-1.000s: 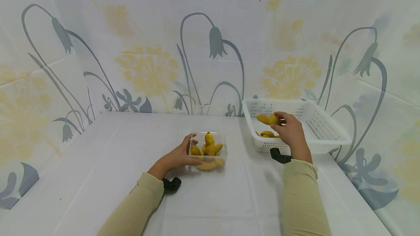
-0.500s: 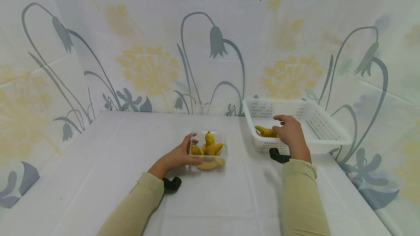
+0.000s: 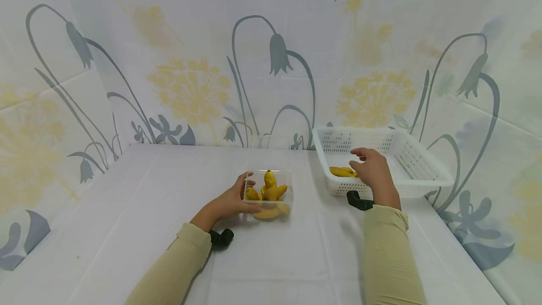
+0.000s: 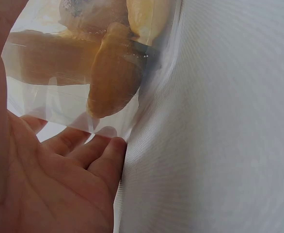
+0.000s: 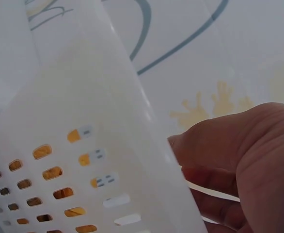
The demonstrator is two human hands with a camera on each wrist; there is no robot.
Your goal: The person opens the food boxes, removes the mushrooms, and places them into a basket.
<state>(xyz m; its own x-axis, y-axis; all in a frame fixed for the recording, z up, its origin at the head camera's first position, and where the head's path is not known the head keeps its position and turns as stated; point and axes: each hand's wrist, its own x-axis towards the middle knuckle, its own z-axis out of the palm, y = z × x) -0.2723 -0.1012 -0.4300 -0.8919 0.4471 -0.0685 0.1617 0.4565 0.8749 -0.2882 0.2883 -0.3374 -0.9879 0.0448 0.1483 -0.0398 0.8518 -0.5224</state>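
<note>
Hovering over a white perforated plastic basket (image 3: 402, 183) with nothing in the loosely spread right hand (image 3: 373, 171).
Holding a clear plastic box (image 3: 284, 202) in the left hand (image 3: 232, 200); can see curved yellow bananas (image 3: 340, 172) in the basket, lying roughly sideways, just left of the nearer right hand.

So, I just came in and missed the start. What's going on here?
A person's left grip holds a clear container by its left side, with yellow banana-shaped pieces in it. The right grip is over a white perforated basket, fingers loosely curved, with nothing visible in it. Similar pieces lie in the basket, which stands to the right of the container.
</note>
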